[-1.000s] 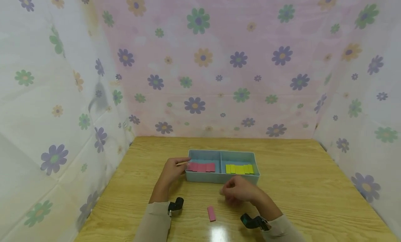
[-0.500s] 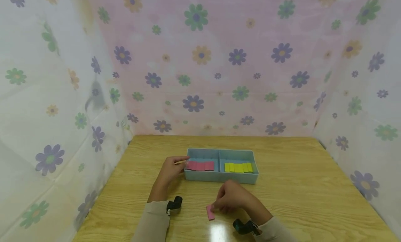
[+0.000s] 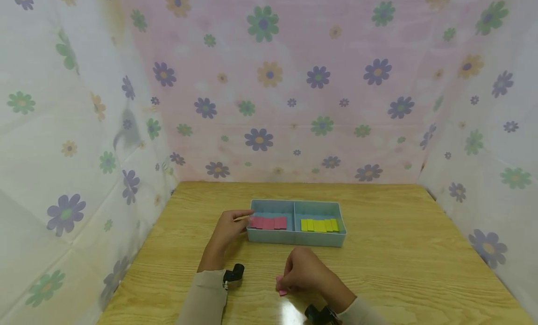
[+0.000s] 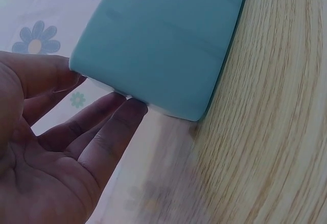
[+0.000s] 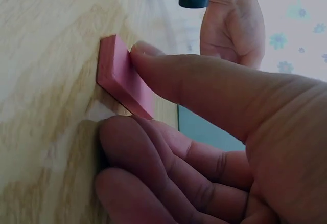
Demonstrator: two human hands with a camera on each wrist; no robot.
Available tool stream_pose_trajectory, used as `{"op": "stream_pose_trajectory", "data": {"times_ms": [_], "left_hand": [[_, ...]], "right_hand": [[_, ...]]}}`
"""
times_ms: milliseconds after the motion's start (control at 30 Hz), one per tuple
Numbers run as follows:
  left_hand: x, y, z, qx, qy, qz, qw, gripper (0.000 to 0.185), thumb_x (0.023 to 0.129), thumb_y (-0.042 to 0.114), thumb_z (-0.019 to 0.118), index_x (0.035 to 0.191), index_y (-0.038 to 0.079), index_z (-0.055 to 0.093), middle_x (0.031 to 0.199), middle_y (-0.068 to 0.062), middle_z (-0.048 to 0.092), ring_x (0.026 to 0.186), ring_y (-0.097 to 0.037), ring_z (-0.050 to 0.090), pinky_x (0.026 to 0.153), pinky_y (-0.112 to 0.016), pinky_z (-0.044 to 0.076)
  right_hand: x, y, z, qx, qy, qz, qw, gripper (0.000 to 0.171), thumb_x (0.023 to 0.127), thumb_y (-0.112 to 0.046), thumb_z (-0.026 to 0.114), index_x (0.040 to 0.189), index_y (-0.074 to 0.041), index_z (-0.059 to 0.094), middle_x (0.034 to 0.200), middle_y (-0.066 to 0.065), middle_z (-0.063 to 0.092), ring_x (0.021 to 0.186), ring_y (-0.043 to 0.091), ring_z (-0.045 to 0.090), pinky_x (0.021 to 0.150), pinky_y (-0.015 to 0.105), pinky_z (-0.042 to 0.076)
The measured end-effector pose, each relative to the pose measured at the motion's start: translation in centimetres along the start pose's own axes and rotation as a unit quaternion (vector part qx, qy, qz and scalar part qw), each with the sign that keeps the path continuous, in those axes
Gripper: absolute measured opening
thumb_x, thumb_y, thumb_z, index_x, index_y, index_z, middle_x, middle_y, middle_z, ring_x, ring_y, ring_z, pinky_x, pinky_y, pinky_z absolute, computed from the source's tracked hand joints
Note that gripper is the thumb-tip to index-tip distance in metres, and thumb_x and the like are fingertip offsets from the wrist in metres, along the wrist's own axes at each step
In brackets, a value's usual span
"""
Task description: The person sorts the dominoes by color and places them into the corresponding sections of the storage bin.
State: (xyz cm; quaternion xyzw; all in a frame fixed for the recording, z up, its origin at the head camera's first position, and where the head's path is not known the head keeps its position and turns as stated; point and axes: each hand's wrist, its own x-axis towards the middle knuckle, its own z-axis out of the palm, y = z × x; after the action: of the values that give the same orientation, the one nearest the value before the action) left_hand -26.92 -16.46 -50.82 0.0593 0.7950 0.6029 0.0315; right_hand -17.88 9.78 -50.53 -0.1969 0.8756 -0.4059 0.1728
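The table is wood-grained with a glossy sheen near the lower edge of the frame. The blue tray looks like smooth matt plastic. The pink block is matt.

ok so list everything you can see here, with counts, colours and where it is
blue plastic two-compartment tray: 1, light blue, middle of table
pink flat blocks: a row, count unclear, left compartment
yellow flat blocks: a row, count unclear, right compartment
loose pink flat block: 1, on table near the tray, under right thumb
wooden table: 1, light brown
floral cloth backdrop: pink and white, behind and at both sides
left hand: touches tray's left end
right hand: pinches loose block
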Motion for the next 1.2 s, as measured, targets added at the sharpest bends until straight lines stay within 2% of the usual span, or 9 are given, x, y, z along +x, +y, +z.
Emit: {"op": "stream_pose_trajectory", "data": {"times_ms": [133,567,933,1200], "left_hand": [[0.0,-0.1,0.0,-0.002,0.0,-0.005,1.0,0.033,0.103,0.007,0.059,0.134,0.003,0.069,0.143,-0.019,0.062,0.124,-0.035,0.067,0.095,-0.043,0.06],[-0.1,0.0,0.0,-0.005,0.005,-0.01,0.9999,0.032,0.104,0.007,0.059,0.134,0.002,0.069,0.143,-0.019,0.062,0.124,-0.034,0.067,0.095,-0.042,0.06],[-0.1,-0.1,0.1,-0.002,0.006,-0.005,1.0,0.032,0.103,0.007,0.059,0.133,0.002,0.07,0.142,-0.019,0.063,0.123,-0.035,0.067,0.094,-0.043,0.061],[-0.1,-0.1,0.1,-0.012,0.006,-0.005,0.9999,0.031,0.103,0.008,0.061,0.132,0.003,0.07,0.142,-0.019,0.063,0.123,-0.036,0.067,0.094,-0.045,0.061]], "right_hand": [[0.0,-0.2,0.1,-0.007,0.007,0.0,1.0,0.024,0.067,-0.02,0.095,0.059,-0.014,0.074,0.054,-0.008,0.065,0.052,0.007,0.057,0.047,0.024,0.045],[0.4,0.6,-0.8,-0.025,-0.001,0.017,1.0,0.021,0.069,-0.02,0.095,0.065,-0.017,0.074,0.061,-0.007,0.068,0.06,0.011,0.063,0.052,0.028,0.05],[0.2,1.0,-1.3,-0.032,0.019,0.024,0.999,0.022,0.065,-0.017,0.092,0.065,-0.016,0.071,0.065,-0.005,0.067,0.064,0.013,0.062,0.054,0.03,0.051],[0.1,0.9,-1.8,-0.035,0.039,0.028,0.998,0.021,0.063,-0.012,0.09,0.071,-0.014,0.071,0.069,-0.004,0.067,0.065,0.014,0.061,0.055,0.03,0.05]]}}
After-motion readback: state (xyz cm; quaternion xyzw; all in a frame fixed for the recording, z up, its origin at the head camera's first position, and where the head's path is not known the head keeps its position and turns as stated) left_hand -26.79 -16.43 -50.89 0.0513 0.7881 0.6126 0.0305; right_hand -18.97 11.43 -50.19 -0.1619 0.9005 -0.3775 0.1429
